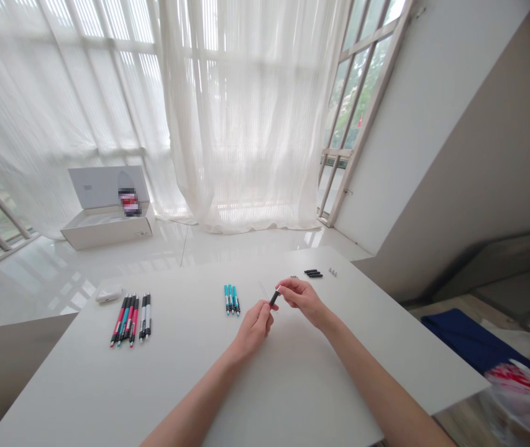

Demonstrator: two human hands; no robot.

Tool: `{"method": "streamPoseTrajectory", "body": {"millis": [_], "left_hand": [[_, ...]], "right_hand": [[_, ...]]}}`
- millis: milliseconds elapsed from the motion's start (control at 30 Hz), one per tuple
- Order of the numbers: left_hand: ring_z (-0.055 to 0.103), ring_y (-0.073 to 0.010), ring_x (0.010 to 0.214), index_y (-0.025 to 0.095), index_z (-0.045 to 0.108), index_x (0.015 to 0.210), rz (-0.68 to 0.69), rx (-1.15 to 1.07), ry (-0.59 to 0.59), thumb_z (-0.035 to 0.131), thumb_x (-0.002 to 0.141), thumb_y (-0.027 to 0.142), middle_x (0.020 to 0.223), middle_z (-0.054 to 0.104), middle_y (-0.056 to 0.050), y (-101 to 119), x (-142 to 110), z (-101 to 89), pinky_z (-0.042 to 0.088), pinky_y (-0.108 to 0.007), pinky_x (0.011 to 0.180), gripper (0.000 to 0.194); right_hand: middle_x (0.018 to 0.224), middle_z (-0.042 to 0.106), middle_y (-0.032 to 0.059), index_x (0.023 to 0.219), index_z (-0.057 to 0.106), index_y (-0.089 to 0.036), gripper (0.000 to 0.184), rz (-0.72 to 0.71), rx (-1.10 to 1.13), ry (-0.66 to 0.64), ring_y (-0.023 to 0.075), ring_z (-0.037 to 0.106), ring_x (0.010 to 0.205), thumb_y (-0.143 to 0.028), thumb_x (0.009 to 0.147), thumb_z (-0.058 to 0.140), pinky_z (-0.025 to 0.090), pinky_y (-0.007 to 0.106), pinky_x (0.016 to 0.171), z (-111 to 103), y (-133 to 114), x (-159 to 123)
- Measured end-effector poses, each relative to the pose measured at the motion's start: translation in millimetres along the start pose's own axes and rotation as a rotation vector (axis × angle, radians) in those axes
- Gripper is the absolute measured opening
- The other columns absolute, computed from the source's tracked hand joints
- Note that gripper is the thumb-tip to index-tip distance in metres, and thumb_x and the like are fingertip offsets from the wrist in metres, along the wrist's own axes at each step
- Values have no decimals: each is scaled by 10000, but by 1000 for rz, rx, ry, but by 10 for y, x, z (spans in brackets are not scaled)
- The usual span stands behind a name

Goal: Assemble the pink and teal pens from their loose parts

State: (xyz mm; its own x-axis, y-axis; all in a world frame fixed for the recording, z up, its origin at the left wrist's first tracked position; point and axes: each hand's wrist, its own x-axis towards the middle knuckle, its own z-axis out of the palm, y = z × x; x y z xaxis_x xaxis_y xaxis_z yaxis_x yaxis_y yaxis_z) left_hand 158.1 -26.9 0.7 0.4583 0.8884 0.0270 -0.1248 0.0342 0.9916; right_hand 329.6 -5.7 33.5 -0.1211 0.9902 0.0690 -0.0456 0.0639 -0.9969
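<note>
Over the white worktop (pixel 292 385), I'm pinching a light, stiff black pen (pixel 274 298) mid-barrel between my closed left hand (pixel 253 327) and right hand (pixel 304 300).

Teal pens (pixel 232 300) near the left hand's (pixel 253 327) 10 o'clock — in the way; small black parts (pixel 314 274) at the right hand's (pixel 304 301) 12 — passage toward 3, up to the white table's (pixel 399 347) edge.

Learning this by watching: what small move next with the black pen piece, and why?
Probably reach the right hand to the short black pieces lying beyond it: the slim black barrel is pinched between it and the left hand, and those pieces sit closest.
</note>
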Motion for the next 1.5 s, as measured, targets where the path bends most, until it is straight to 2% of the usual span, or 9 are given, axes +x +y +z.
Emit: {"method": "streamPoseTrajectory", "body": {"millis": [233,400,567,767,967,1133,1233,1333,1500], "left_hand": [[394,-72,517,181,497,827,45,-53,161,596,777,507,618,453,56,90,-35,0,309,-212,514,344],[357,-41,481,192,476,838,-21,-149,255,680,695,530,688,498,48,76,-35,26,261,-185,467,420],[328,-45,483,158,547,858,-21,-233,174,599,730,614,680,507,21,34,15,0,217,-188,441,476],[331,-45,488,147,585,843,-50,-281,72,652,708,586,687,504,10,66,13,-43,225,-190,438,465],[379,-51,522,165,534,791,-46,-380,156,769,637,494,644,491,34,51,-8,2,270,-183,472,433],[433,-66,560,148,580,873,-79,-418,156,774,645,476,679,551,4,74,1,-10,305,-190,498,444],[508,-95,625,128,611,963,-150,-451,43,698,706,539,811,620,-67,104,1,-52,345,-207,526,493],[522,-99,625,108,625,931,-188,-411,-62,648,750,556,808,628,-83,104,-7,-78,356,-217,544,484],[445,-61,549,144,550,788,-136,-352,11,761,675,463,682,573,1,66,-7,-59,325,-206,537,399]], "right_hand": [[568,495,-40,746,646,-172,312,44,-33,1,71,349,492,-458,659,735,236,227,443,188,-135,74],[591,517,-39,734,623,-172,335,33,-26,11,66,360,486,-476,646,733,251,227,453,278,-134,104],[532,438,-64,778,595,-175,364,86,114,15,62,329,468,-501,668,715,177,220,447,327,-19,62],[484,373,-76,833,648,-170,366,103,211,-38,65,293,457,-506,696,699,171,231,448,331,18,34],[486,367,-75,848,689,-158,362,112,216,-64,59,255,458,-472,676,739,174,242,454,303,2,6],[484,373,-72,781,684,-149,350,135,238,4,53,257,451,-462,650,769,166,236,438,283,8,22],[476,336,-81,748,678,-154,347,84,325,91,50,233,447,-455,619,794,146,232,420,248,-14,39],[487,324,-79,741,684,-155,333,49,387,134,48,226,449,-445,622,798,149,229,410,214,-41,43],[498,325,-75,747,690,-154,325,67,395,111,53,230,458,-436,629,798,157,228,406,211,-28,45]]}}
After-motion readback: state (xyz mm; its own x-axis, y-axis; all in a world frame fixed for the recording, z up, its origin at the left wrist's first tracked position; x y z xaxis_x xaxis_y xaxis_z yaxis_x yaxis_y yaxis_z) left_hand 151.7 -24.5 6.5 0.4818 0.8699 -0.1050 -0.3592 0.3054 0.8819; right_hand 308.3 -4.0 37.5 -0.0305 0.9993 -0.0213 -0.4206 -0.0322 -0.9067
